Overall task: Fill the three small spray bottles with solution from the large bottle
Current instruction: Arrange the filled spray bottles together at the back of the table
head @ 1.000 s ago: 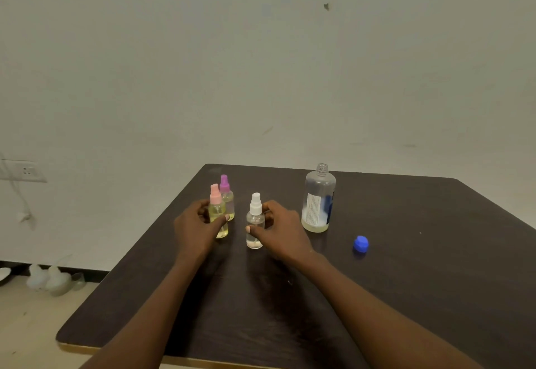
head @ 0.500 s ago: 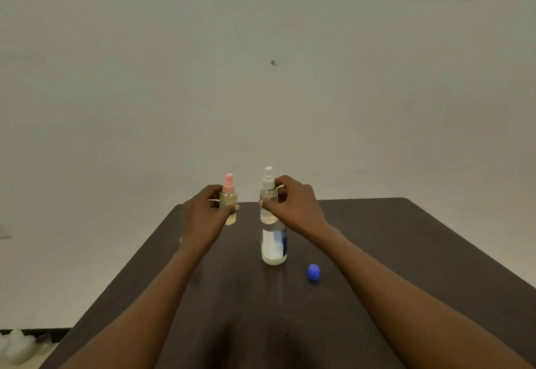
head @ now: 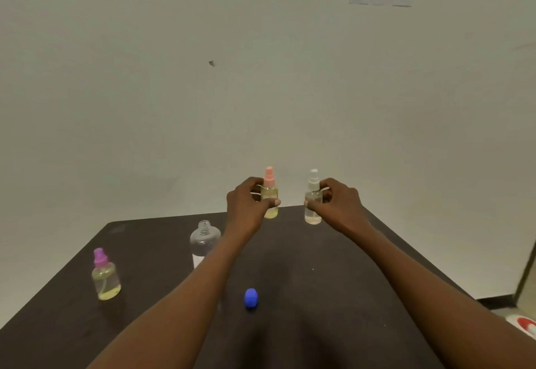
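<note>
Pinching the pink-capped clear small bottle (head: 269,199) and white-capped clear small bottle (head: 313,205) aloft, left hand (head: 246,209) and right hand (head: 338,207) risk dropping them, I think.

Both hands now hold their small bottles up off the worktop (head: 290,267) — a second ago these stood on it. The left hand (head: 246,207) carries the pink-topped bottle (head: 269,194), the right hand (head: 338,206) the white-topped bottle (head: 313,200), now wider apart. The purple-topped bottle (head: 105,276) now sits alone at 8 o'clock, and the large bottle (head: 204,241) lies left of the left forearm — no longer at the right.
</note>
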